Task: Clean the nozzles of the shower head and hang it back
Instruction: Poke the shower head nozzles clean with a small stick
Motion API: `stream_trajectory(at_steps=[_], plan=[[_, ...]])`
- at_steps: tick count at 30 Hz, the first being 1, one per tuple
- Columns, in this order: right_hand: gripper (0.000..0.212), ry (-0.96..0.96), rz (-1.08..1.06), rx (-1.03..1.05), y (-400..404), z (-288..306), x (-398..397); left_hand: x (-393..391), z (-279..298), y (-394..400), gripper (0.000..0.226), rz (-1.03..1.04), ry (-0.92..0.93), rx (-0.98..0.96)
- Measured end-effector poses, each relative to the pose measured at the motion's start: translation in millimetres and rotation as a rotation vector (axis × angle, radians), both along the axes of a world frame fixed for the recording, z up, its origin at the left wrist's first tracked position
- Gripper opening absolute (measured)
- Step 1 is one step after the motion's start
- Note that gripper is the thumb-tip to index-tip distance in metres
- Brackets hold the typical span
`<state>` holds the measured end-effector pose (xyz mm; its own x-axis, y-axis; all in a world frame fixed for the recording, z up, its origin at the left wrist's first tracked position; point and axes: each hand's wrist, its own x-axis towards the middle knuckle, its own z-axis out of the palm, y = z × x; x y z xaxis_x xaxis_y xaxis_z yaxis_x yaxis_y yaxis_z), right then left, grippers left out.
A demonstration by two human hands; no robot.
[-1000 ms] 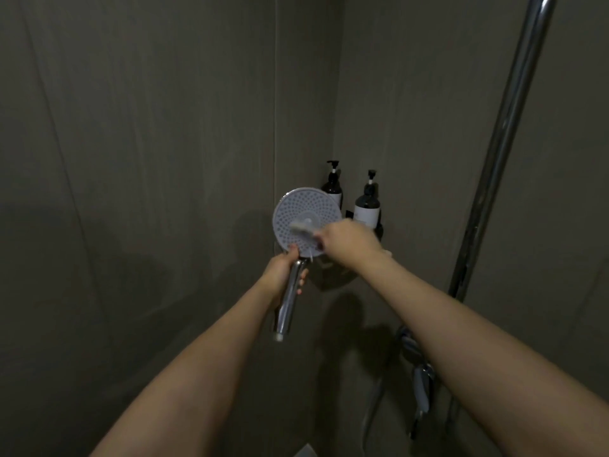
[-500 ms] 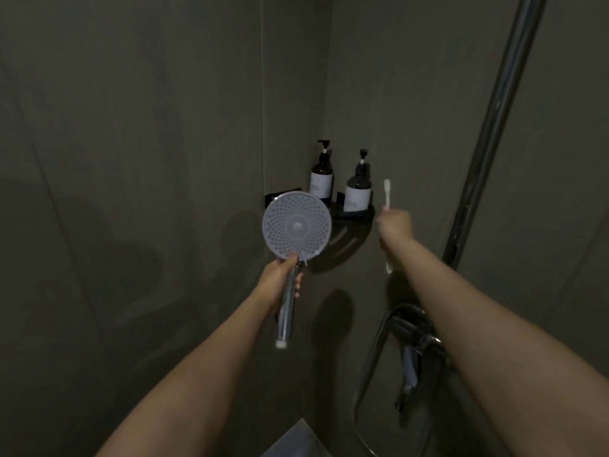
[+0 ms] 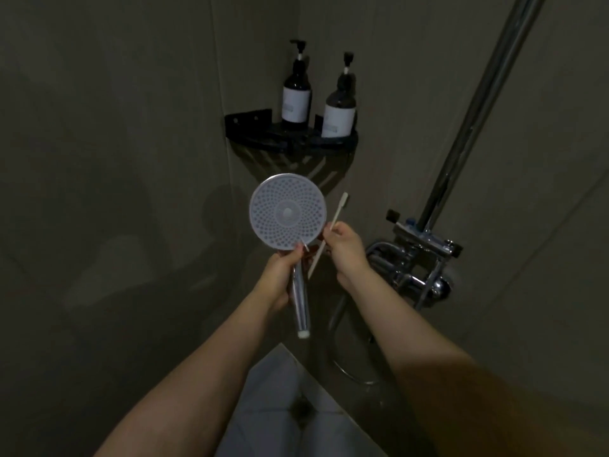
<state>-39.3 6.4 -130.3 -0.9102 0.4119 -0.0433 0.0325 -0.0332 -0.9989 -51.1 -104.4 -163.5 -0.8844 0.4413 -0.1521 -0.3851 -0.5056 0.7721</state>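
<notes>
White toothbrush [image 3: 330,229], gripped upright in the right hand [image 3: 346,247], stands just right of the shower head [image 3: 287,211], whose handle the left hand [image 3: 281,275] grips below its face.

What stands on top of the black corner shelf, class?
Two dark pump bottles with pale labels stand on the corner shelf. Their bases sit behind its raised rim, so how they rest on it is hidden.
</notes>
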Motion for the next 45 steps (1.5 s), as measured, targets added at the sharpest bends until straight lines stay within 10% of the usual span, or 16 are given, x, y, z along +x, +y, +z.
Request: stream_trajectory(at_steps=[20,27,39,45], plan=[[0.020,-0.328,0.055,0.335,82.9,-81.3,23.9,14.1,-93.2,78.6,0.018,0.024,-0.194,-0.094],[0.039,-0.338,-0.281,-0.271,122.0,-67.6,18.0,20.0,-105.9,96.0,0.020,0.088,-0.249,-0.154],[0.022,-0.073,-0.074,-1.077,156.0,-58.0,23.2,20.3,-107.7,95.8,0.017,0.032,-0.252,-0.196],[0.034,-0.015,0.060,-1.152,151.5,-71.6,12.5,25.9,-109.7,106.2,0.016,-0.019,-0.238,-0.203]])
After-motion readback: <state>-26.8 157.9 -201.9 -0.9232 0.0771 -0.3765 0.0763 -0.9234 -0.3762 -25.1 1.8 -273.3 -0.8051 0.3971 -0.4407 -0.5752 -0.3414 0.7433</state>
